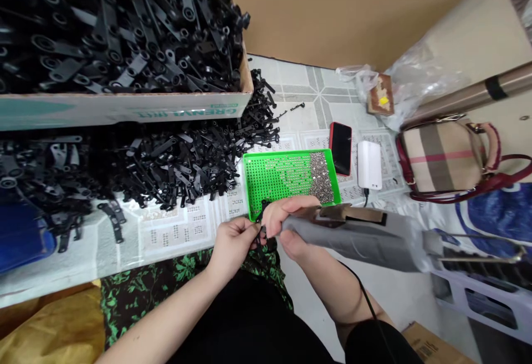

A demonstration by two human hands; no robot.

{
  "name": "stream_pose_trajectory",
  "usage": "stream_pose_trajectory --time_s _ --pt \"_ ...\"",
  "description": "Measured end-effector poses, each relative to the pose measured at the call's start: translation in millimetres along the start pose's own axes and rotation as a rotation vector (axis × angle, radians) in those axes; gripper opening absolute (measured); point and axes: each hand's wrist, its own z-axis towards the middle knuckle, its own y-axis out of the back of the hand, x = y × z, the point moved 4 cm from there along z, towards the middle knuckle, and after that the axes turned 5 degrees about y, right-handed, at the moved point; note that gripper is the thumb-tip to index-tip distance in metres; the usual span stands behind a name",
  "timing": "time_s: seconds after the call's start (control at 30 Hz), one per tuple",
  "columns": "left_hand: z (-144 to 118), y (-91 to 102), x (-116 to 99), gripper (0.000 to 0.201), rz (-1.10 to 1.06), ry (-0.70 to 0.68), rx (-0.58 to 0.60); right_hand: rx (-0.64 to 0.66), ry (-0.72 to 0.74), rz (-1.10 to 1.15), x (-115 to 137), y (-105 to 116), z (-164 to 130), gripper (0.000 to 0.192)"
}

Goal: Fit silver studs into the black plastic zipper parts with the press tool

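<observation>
Head view: left hand (233,242) pinching a small black plastic part (262,235) just below the green tray (286,175); right hand (291,220) wrapped around a grey electric screwdriver (357,236), tip at the part. The part looks light, stiff (pinch it by its flat strap). Loose parts (174,164) heaped left of the tray.

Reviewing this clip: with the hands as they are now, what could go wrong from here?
1. The left hand pinches a small black part right at the tip of the grey power tool held by the right hand; the fingertips may get nicked.
2. The green tray of tiny screws sits just beyond the hands; a bump may scatter them.
3. The tool's cord trails over the lap and may snag.
</observation>
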Motion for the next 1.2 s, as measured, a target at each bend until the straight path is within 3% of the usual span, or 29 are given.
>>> stream_pose_trajectory --time_s 0.13,0.2,0.37,0.47,0.63,0.8,0.97,1.13,1.2 --pt "0.7 1.3 3.5 0.021 0.006 -0.030 0.003 0.047 -0.017 0.012 -1.7 0.0 -1.0 0.028" --pt "0.8 1.5 6.7 0.023 0.001 -0.007 0.012 0.011 -0.007 0.030 -3.7 8.8 9.0 0.030" --pt "-1.9 1.3 13.1 0.021 -0.084 0.083 0.054 -0.374 0.125 -0.074 -19.0 52.3 57.1 0.022" --pt "-4.1 1.6 14.6 0.021 -0.143 0.103 0.051 -0.480 0.076 -0.113 -41.0 66.5 76.7 0.021" --pt "-3.9 0.8 16.2 0.016 -0.147 0.096 0.026 -0.483 0.052 -0.110 -62.2 71.4 81.0 0.025" --pt "-2.8 -1.6 16.5 0.017 -0.164 0.109 0.008 -0.471 0.054 -0.162 -61.9 70.4 74.5 0.027" --pt "-2.9 -1.7 18.7 0.018 -0.152 0.095 -0.017 -0.379 0.067 -0.297 -60.5 61.0 71.1 0.033" --pt "-2.4 -3.4 18.8 0.023 -0.057 0.100 -0.021 -0.483 0.143 -0.178 -33.8 60.8 68.0 0.026" --pt "-2.0 -4.4 17.1 0.025 -0.047 0.108 -0.028 -0.468 0.131 -0.109 -17.2 55.9 59.7 0.025"
